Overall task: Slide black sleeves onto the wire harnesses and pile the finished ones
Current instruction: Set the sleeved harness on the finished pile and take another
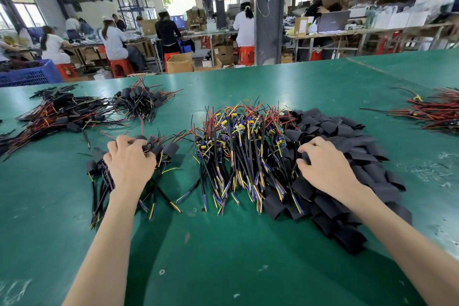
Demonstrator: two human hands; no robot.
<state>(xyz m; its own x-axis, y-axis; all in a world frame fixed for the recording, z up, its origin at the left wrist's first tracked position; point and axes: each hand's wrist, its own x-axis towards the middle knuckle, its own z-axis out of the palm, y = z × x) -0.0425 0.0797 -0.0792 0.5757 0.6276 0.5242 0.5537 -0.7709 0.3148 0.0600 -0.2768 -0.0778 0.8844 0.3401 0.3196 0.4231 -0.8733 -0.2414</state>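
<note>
On the green table (223, 243), a heap of bare wire harnesses (243, 146) sits in the middle, yellow and blue wire ends pointing toward 6 o'clock. At its 3 o'clock, touching it, lies a heap of black sleeves (347, 136). The right hand (325, 166) rests on that heap's near edge, fingers bent and tips down among the sleeves (whether it has hold of one I cannot tell). At 9 o'clock, the left hand (129, 164) curls its fingers round a sleeved harness (151, 148) atop a small pile of finished harnesses (93, 166). Two larger sleeved piles lie at 10 o'clock (62, 114) and 11 o'clock (141, 99). A red-wired bundle (437, 112) lies well apart at 2 o'clock.
</note>
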